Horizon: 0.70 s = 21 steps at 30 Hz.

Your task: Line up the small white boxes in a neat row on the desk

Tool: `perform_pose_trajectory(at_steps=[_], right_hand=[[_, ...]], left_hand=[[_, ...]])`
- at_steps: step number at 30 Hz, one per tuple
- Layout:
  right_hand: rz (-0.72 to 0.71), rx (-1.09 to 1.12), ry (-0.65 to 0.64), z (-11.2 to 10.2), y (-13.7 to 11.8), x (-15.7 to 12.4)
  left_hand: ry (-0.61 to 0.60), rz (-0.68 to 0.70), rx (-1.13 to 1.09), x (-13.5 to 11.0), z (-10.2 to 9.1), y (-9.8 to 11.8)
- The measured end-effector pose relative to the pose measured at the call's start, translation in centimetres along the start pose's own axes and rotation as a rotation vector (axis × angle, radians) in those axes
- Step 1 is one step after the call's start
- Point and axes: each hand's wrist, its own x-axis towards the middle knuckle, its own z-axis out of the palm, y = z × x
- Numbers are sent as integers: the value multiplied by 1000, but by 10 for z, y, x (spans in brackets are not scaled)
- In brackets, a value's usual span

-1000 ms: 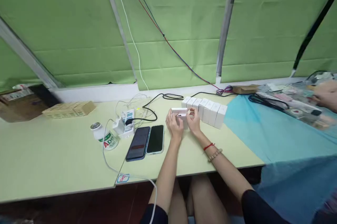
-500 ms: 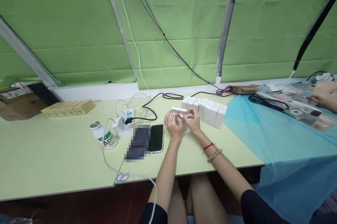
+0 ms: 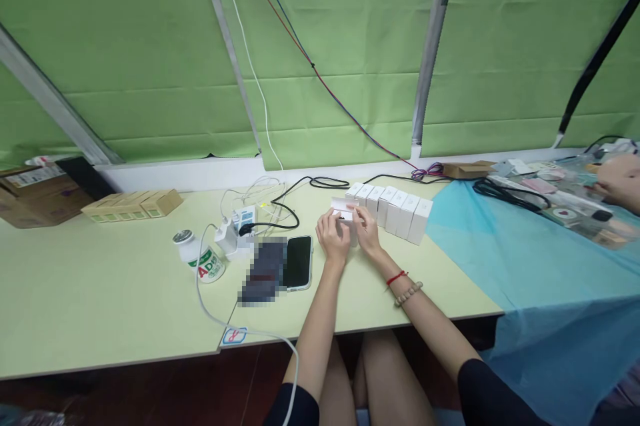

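Note:
Between my two hands is a small white box [image 3: 343, 203], its top flap raised toward the back. My left hand [image 3: 332, 239] grips the box's left side, with fingers bent over its upper edge. On the opposite side my right hand [image 3: 367, 231] holds it with bent fingers near the opening. A small dark spot shows at the opening, too small to make out. My hands hide much of the box's body. Just behind and right of my right hand stands a row of several similar white boxes [image 3: 399, 213], shut and upright.
Left of my forearms lie a phone [image 3: 299, 263] and a blurred dark item [image 3: 265, 271]. A white bottle [image 3: 204, 259], a power strip [image 3: 245, 218] and loose cables stand farther left. Brown boxes [image 3: 135, 205] line the left; blue sheeting [image 3: 480, 239] covers the right.
The box's flap now stands up more steeply behind my fingers. My right hand has lowered slightly, its fingers flatter along the box. My left hand stays on its side.

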Motion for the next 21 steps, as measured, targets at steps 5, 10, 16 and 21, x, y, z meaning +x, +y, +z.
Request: perform_pose_trajectory(at_steps=[5,10,16,21], right_hand=[[-21,12,-5,1,5,3],[68,124,114,2,3,5],[-51,23,32,-2,-4,4],[-106,-47,9,-3,-6,1]], left_hand=[[22,20,-50,0,1,1],[-13,2,-78,0,0,3],[-21,10,-109,0,-2,4],[-55,-23,-130,1,-1,2]])
